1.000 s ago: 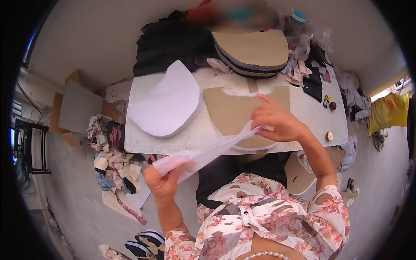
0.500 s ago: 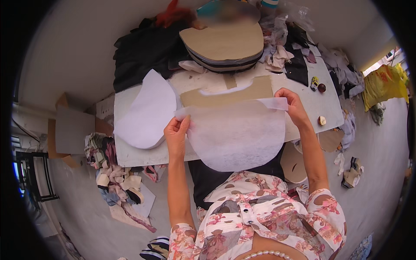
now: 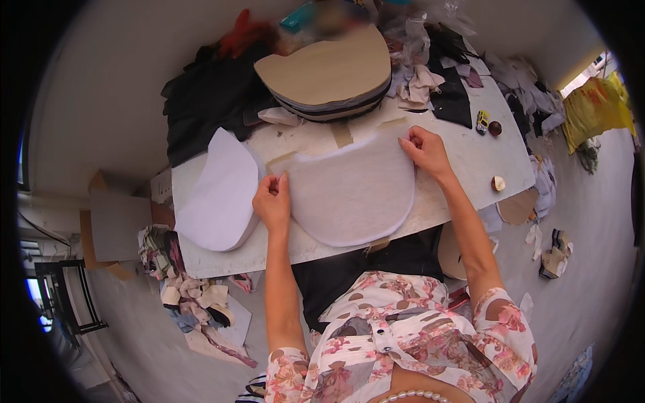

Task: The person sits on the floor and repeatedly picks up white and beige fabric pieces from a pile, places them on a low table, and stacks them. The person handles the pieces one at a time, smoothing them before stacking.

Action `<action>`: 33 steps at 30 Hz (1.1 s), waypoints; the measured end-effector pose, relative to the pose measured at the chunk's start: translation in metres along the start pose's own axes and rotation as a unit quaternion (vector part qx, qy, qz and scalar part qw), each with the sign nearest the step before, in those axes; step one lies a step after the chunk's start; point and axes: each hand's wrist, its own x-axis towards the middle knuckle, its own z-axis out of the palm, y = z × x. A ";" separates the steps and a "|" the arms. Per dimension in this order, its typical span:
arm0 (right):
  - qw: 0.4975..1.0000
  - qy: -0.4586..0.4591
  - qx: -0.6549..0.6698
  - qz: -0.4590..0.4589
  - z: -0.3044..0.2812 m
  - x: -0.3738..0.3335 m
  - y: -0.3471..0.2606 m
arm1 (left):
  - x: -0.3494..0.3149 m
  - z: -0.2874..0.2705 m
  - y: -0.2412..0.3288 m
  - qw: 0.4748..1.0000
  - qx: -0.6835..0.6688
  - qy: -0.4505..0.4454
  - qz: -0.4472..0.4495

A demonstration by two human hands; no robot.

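Note:
A thin, see-through white sheet (image 3: 353, 191), cut with a rounded lower edge, lies over a tan board on the table in front of me. Its upper left corner is pinched in my left hand (image 3: 272, 200), whose fingers are closed. At the upper right corner my right hand (image 3: 426, 153) grips the sheet between thumb and fingers. Most of the tan board is covered; strips of it show at the top corners. Just left of my left hand stands a thick stack of white curved sheets (image 3: 218, 195).
Behind the sheet a stack of tan-topped curved pieces (image 3: 329, 70) rests on the table (image 3: 463, 195). Black cloth (image 3: 211, 101) lies at the far left, fabric scraps (image 3: 422, 87) at the far right. A toy car (image 3: 482, 122) and a dark round thing (image 3: 495, 128) sit at right.
Both hands have lowered the white sheet onto the tan board, so it now covers most of it. The view has shifted slightly.

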 end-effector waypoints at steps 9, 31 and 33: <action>0.993 0.045 -0.101 -0.031 0.003 0.003 -0.010 | 0.004 -0.002 0.002 0.999 0.014 -0.023 -0.019; 0.894 -0.075 -0.373 -0.236 0.030 -0.027 -0.032 | -0.018 0.000 0.003 0.921 0.211 -0.174 0.278; 0.886 -0.073 -0.388 -0.243 0.029 -0.024 -0.028 | -0.018 0.002 0.003 0.926 0.192 -0.173 0.276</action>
